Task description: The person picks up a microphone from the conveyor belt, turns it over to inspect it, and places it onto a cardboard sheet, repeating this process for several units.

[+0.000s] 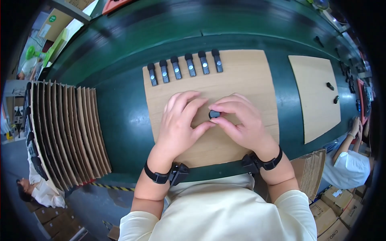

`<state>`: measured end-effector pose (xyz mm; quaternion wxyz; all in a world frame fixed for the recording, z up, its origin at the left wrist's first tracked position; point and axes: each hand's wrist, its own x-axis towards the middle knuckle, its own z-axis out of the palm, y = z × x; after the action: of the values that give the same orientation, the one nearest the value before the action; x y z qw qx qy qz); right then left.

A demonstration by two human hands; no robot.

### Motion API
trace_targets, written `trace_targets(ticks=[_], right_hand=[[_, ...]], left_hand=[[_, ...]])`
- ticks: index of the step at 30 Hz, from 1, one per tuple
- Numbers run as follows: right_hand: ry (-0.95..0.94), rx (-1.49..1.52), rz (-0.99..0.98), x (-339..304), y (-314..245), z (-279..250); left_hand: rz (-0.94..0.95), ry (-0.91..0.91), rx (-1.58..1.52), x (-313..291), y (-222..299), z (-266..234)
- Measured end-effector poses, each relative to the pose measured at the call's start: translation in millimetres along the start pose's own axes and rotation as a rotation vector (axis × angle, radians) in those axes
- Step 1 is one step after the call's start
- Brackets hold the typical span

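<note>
Between the thumb and fingers of my right hand [241, 120] is a small dark rounded piece [214, 114], pinched end-on, its full shape partly hidden. My left hand [181, 120] is open beside it with fingers curved and apart. Its thumb tip comes close to the piece; I cannot tell whether they touch. Both hands are over a tan cardboard sheet [253, 76]. Along the sheet's far edge lie several small black clip-on microphones [189, 65] in a row, each with a dark foam tip and a pale round spot.
At the left stands a row of upright cardboard sheets [74, 132]. On the green table [120, 116], a second cardboard sheet [315, 108] at the right carries two small black pieces [330, 86]. A co-worker [350, 164] is at the right; stacked cartons [335, 201] are below.
</note>
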<state>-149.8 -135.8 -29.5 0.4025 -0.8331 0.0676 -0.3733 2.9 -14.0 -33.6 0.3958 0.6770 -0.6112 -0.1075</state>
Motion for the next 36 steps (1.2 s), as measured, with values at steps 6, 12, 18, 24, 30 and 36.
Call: trace_targets(ticks=[6,12,18,24,30,36], right_hand=[[-0.007,-0.083,0.111,8.7,-1.2,-10.8],[-0.056,-0.285,0.221,29.4,6.7,-38.7],[-0.095,-0.513,0.089,34.2,43.3,-54.2],[-0.384,-0.636,0.014,25.8,39.9,-52.2],[-0.378,-0.666,0.043,33.8,50.6,-44.7],[-0.281,-0.688,0.070,46.6,67.2,-48.0]], left_hand=[[-0.089,-0.176,0.317,-2.5,-0.4,-2.4],[-0.078,-0.178,0.292,-3.3,-1.4,-3.8],[-0.095,-0.174,0.280,-4.8,-1.6,-5.7],[-0.094,-0.166,0.259,-6.4,-3.8,-4.6],[-0.095,-0.163,0.247,-7.7,-3.6,-5.9],[-0.078,-0.177,0.257,-5.4,-1.2,-4.7]])
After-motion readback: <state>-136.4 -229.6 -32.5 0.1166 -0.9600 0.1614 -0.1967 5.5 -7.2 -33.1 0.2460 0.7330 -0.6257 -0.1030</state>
